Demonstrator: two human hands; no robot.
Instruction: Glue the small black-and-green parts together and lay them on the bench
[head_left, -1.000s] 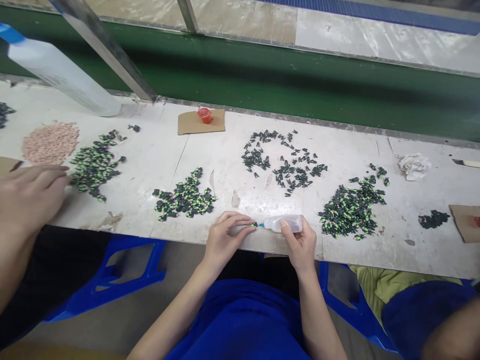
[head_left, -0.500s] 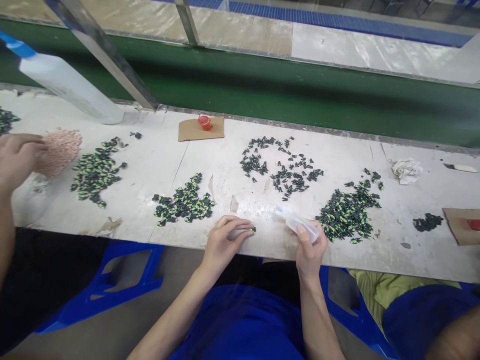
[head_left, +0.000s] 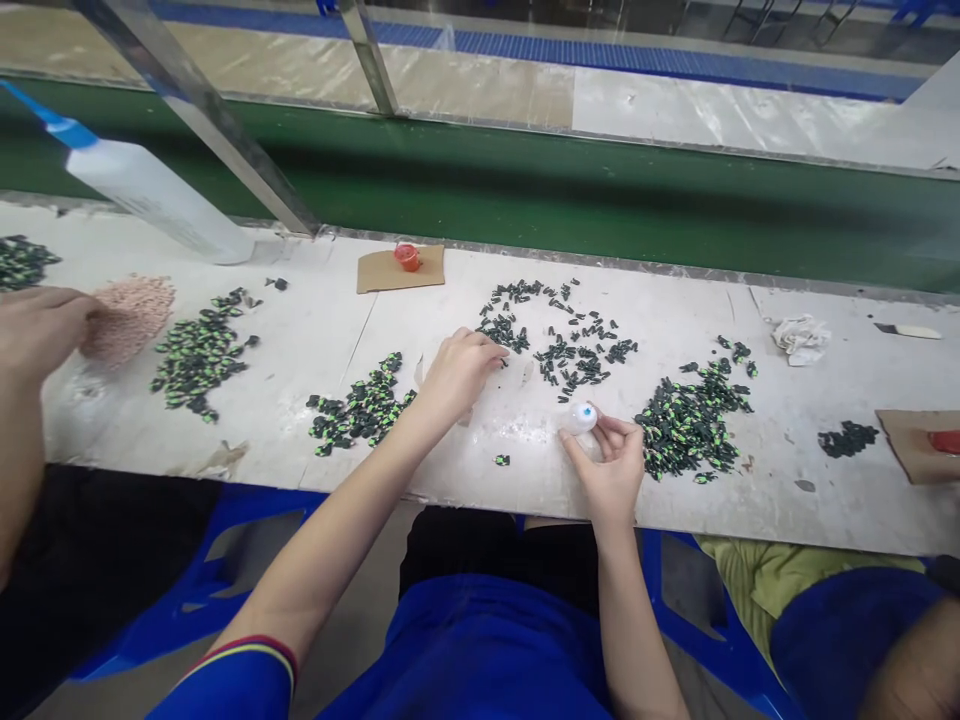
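Note:
My left hand reaches to the near left edge of the dark pieces in the middle; its fingers are closed at the tips, and what they pinch is too small to make out. My right hand holds a small white bottle, its blue tip turned toward the camera. A single green-and-black piece lies on the table between my hands, near the front edge. Green-and-black piles lie on both sides, one partly behind my left forearm, the other beside my right hand.
A red cup stands on cardboard at the back. Far left, a person's hand touches a pink pile near a large white bottle. Crumpled paper and a brush lie right.
My left hand has left the small green-and-black piece on the table and moved up to the dark pieces. My right hand has tilted the bottle, its tip now facing the camera.

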